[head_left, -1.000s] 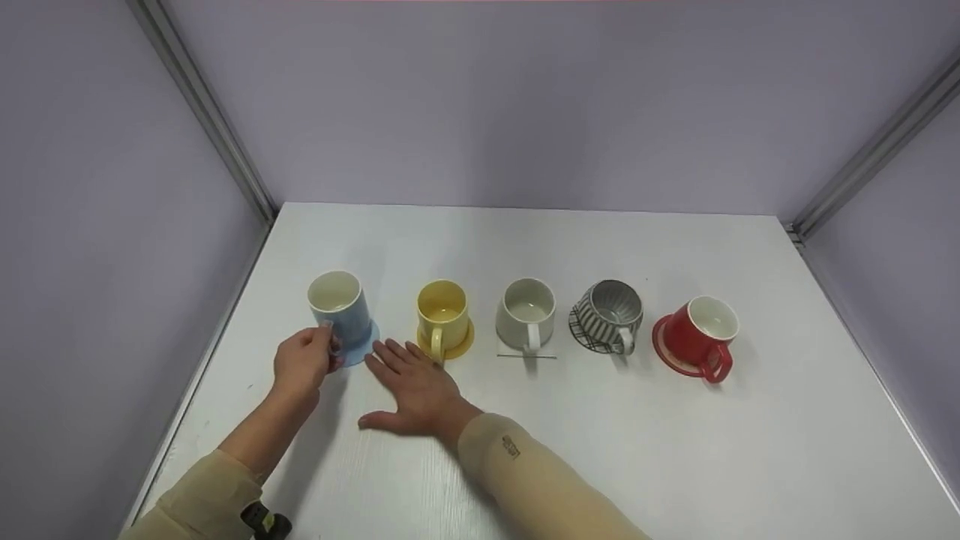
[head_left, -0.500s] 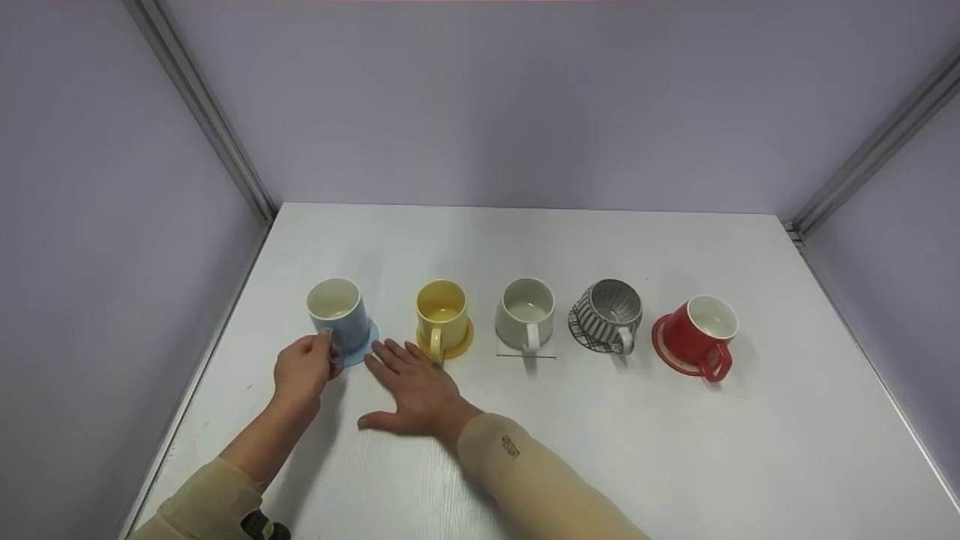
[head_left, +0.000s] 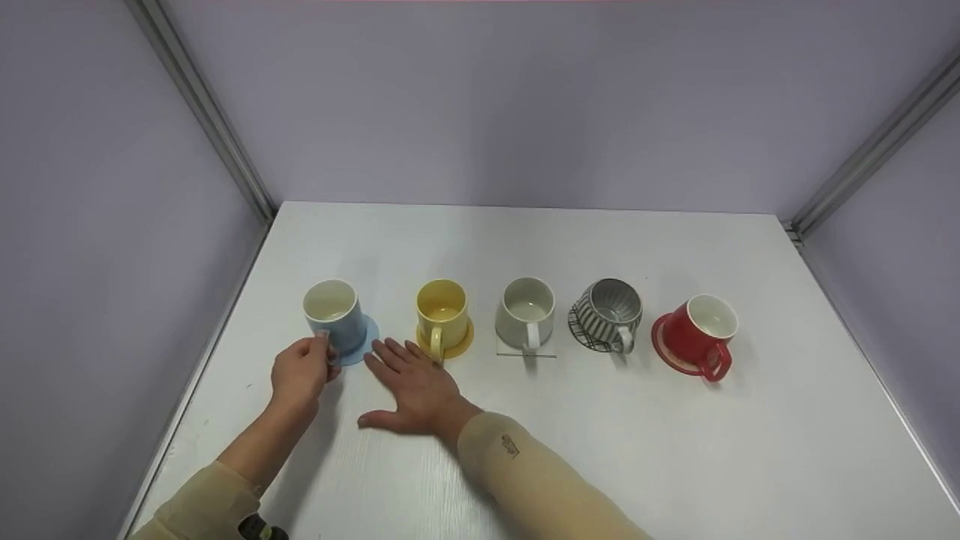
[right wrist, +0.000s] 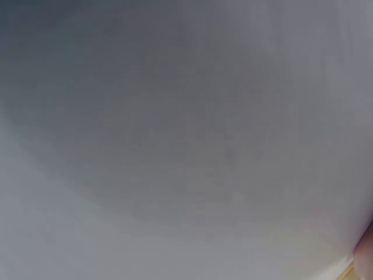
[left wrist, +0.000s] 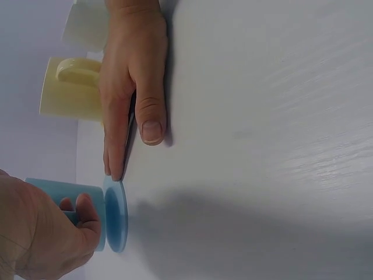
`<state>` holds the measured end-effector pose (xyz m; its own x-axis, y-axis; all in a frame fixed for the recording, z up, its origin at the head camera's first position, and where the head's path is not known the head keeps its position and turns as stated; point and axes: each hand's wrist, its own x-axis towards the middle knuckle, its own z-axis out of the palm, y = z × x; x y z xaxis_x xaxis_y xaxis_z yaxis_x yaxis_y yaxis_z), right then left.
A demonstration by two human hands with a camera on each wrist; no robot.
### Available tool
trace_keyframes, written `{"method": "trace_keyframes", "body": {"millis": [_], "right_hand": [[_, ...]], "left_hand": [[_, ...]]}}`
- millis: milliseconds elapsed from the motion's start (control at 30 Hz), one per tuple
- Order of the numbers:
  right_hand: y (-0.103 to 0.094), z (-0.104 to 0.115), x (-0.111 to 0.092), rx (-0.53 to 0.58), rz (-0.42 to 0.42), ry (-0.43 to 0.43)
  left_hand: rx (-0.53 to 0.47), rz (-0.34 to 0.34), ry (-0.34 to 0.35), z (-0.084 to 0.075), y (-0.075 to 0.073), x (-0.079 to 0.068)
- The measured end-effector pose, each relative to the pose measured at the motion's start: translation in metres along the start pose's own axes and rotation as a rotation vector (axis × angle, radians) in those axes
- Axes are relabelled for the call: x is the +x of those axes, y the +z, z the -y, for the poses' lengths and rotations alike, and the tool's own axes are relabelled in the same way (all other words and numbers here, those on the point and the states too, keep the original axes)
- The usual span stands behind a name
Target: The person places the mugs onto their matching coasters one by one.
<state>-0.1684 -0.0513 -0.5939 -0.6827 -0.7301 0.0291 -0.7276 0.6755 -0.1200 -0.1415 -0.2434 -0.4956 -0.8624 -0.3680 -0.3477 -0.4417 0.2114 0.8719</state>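
Note:
My left hand pinches the handle of a light blue mug with a pale inside, at the left of the row. The mug stands upright over a round blue coaster, part of which shows at its right. In the left wrist view the mug's base is at the coaster's face, and whether it sits fully on it I cannot tell. Palm down, my right hand lies on the table with straight fingers, its fingertips at the coaster's near edge. The right wrist view shows mostly blurred tabletop.
To the right stand a yellow mug on a yellow coaster, a white mug on a clear square coaster, a grey striped cup on a black-lined coaster, and a red mug on a red coaster. Walls enclose the white table.
The blue mug has come down a little and shifted slightly left over its coaster, together with my left hand. My right hand has stayed in place.

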Motion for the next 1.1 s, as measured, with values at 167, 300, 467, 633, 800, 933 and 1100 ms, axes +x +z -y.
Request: {"method": "trace_keyframes", "body": {"millis": [167,300,467,633,800,933,1100], "right_hand": [[0.0025,-0.0008,0.0004,0.004,-0.003,0.001],[0.0056,-0.0018,0.0009,0.012,-0.013,-0.002],[0.0059,-0.0019,0.0013,0.025,-0.017,-0.005],[0.0036,-0.0006,0.0008,0.025,0.004,0.004],[-0.0004,0.0012,0.0008,0.024,0.037,0.020],[-0.0028,0.0015,0.0013,0.030,0.053,0.025],[-0.0017,0.0009,0.0016,0.013,0.046,0.019]], "left_hand": [[0.012,0.014,-0.012,0.0008,0.0002,0.0004],[0.005,0.019,-0.012,0.0013,0.0006,0.0001],[0.001,0.016,0.001,0.0027,0.0009,0.0002],[0.004,0.012,0.002,0.0050,0.0007,0.0010],[-0.004,0.006,0.011,0.0068,0.0012,0.0017],[-0.009,0.013,0.008,0.0070,0.0018,0.0017],[-0.004,0.016,-0.006,0.0089,0.0019,0.0020]]}}
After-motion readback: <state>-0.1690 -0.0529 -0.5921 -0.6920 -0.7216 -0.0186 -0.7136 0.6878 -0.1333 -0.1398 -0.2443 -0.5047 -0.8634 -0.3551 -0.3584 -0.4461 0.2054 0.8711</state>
